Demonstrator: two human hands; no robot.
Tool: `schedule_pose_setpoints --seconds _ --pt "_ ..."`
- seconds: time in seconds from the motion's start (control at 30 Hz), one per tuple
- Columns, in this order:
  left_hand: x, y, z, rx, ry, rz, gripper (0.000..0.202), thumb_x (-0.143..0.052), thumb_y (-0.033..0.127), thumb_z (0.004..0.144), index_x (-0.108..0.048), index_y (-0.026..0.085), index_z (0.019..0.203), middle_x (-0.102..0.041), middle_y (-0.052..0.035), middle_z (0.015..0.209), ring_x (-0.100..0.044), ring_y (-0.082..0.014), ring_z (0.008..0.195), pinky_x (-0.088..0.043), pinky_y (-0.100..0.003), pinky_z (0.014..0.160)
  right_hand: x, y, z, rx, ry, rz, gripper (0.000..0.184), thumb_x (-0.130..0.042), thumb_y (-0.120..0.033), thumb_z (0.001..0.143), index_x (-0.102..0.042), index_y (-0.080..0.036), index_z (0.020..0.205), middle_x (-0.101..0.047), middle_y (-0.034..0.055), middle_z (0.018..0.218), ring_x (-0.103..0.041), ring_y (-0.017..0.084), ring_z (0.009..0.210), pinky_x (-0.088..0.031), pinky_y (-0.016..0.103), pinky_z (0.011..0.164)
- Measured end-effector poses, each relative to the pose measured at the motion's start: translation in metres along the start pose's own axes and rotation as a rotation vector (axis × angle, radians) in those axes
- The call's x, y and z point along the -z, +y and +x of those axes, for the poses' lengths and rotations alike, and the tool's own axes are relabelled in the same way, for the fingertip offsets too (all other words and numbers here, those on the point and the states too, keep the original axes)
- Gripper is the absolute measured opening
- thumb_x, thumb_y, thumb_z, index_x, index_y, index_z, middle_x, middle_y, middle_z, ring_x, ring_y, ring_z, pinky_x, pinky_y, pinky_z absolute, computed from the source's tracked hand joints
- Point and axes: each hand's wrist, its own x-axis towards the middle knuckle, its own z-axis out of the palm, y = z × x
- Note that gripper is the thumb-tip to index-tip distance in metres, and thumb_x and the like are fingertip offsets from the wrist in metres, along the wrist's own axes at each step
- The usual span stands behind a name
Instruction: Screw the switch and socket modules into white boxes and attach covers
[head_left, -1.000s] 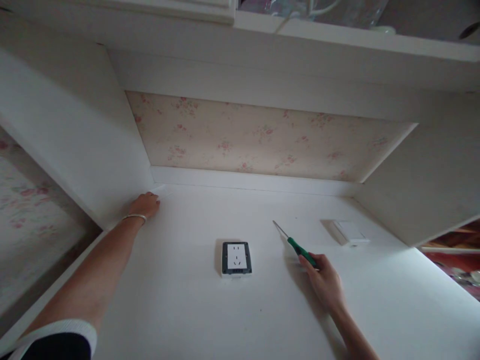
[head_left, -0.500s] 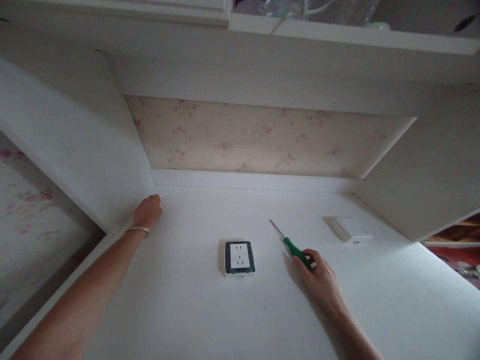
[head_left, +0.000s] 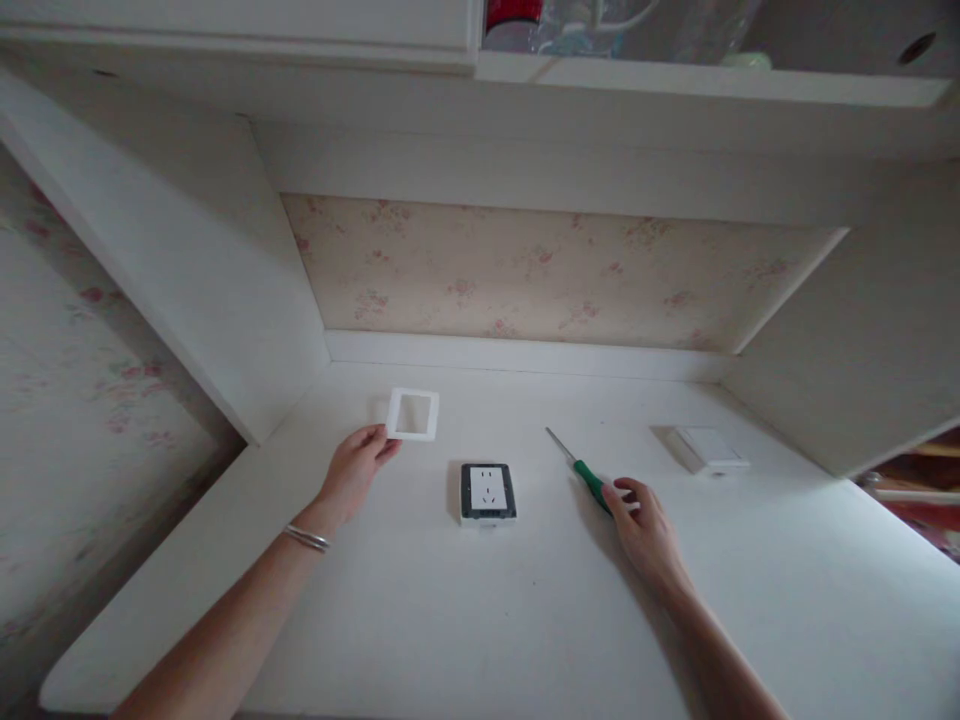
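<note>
Between the thumb and fingers of my left hand (head_left: 356,470) is a white square cover frame (head_left: 403,434), pinched at its lower left corner and held up over the desk. In the middle of the desk sits a wall-type socket (head_left: 488,490) on a white box, its dark surround bare around the white outlet face. My right hand (head_left: 641,525) grips a screwdriver (head_left: 590,483) by its green handle; the metal shaft points away and to the left.
A second white box (head_left: 707,450) lies on the white desk (head_left: 420,620) at the right. Side panels rise left and right, with floral wallpaper (head_left: 525,270) behind. Overhead, an open shelf (head_left: 712,82) holds clear plastic items.
My left hand has come from the desk's back left corner toward the socket, bringing the cover frame into plain view. The right hand still holds the screwdriver in nearly the same place.
</note>
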Motion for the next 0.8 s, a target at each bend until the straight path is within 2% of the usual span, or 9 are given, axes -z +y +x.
schedule_pose_setpoints --seconds 0.1,0.27,0.37,0.5,0.57,0.67,0.73,0.8 --pt "-0.018 0.004 -0.023 0.120 -0.029 -0.170 0.027 -0.073 0.034 0.071 -0.064 0.012 0.084 -0.065 -0.0051 0.081 -0.065 -0.0166 0.079 -0.054 -0.035 0.085 0.001 0.000 0.000 -0.016 0.004 0.013 0.046 -0.044 -0.062 0.082 -0.055 -0.023 0.104 -0.059 0.0069 0.094 -0.058 0.021 0.078 -0.046 0.035 0.069" --pt "-0.042 0.009 -0.048 0.171 -0.161 -0.225 0.027 -0.073 0.036 0.073 -0.065 0.012 0.085 -0.065 -0.0051 0.083 -0.063 -0.0153 0.082 -0.053 -0.030 0.085 0.002 -0.002 -0.001 -0.046 0.024 0.050 0.045 -0.044 -0.061 0.082 -0.056 -0.023 0.104 -0.058 0.0063 0.094 -0.057 0.020 0.074 -0.046 0.034 0.068" --pt "-0.052 0.003 -0.058 0.205 -0.207 -0.236 0.029 -0.073 0.037 0.074 -0.065 0.013 0.087 -0.065 -0.0049 0.084 -0.063 -0.0152 0.082 -0.053 -0.029 0.083 0.003 -0.002 -0.002 -0.046 0.090 0.072 0.042 -0.045 -0.058 0.084 -0.056 -0.023 0.103 -0.057 0.0063 0.096 -0.057 0.019 0.072 -0.047 0.034 0.068" --pt "-0.057 -0.007 -0.064 0.226 -0.201 -0.223 0.031 -0.073 0.040 0.073 -0.065 0.013 0.088 -0.065 -0.0043 0.084 -0.062 -0.0153 0.082 -0.053 -0.029 0.083 0.007 -0.003 -0.005 -0.014 0.182 0.070 0.037 -0.045 -0.054 0.085 -0.056 -0.022 0.100 -0.057 0.0071 0.096 -0.057 0.020 0.077 -0.048 0.035 0.070" --pt "-0.057 -0.010 -0.066 0.231 -0.201 -0.213 0.032 -0.073 0.040 0.073 -0.065 0.014 0.088 -0.065 -0.0038 0.085 -0.062 -0.0151 0.083 -0.052 -0.029 0.084 0.008 -0.007 -0.009 0.083 0.249 0.036 0.033 -0.046 -0.050 0.086 -0.056 -0.021 0.098 -0.058 0.0081 0.095 -0.056 0.023 0.083 -0.048 0.038 0.074" --pt "-0.056 -0.010 -0.069 0.253 -0.220 -0.233 0.029 -0.074 0.039 0.073 -0.065 0.015 0.087 -0.064 -0.0026 0.085 -0.062 -0.0145 0.084 -0.052 -0.028 0.086 0.007 -0.026 -0.020 0.361 0.297 0.011 0.023 -0.050 -0.040 0.086 -0.054 -0.021 0.097 -0.059 0.0104 0.100 -0.054 0.027 0.096 -0.045 0.045 0.086" --pt "-0.056 -0.009 -0.071 0.270 -0.246 -0.259 0.027 -0.074 0.037 0.073 -0.065 0.015 0.086 -0.063 -0.0025 0.085 -0.061 -0.0143 0.085 -0.052 -0.028 0.087 0.002 -0.046 -0.028 0.504 0.228 0.044 0.020 -0.053 -0.035 0.086 -0.052 -0.022 0.102 -0.058 0.0115 0.104 -0.054 0.028 0.101 -0.044 0.049 0.089" --pt "-0.057 -0.007 -0.073 0.290 -0.268 -0.278 0.025 -0.074 0.035 0.073 -0.065 0.015 0.084 -0.063 -0.0030 0.085 -0.061 -0.0146 0.085 -0.051 -0.029 0.088 -0.005 -0.071 -0.033 0.574 0.116 0.113 0.027 -0.055 -0.033 0.085 -0.050 -0.024 0.110 -0.056 0.0128 0.111 -0.053 0.028 0.106 -0.045 0.050 0.090"
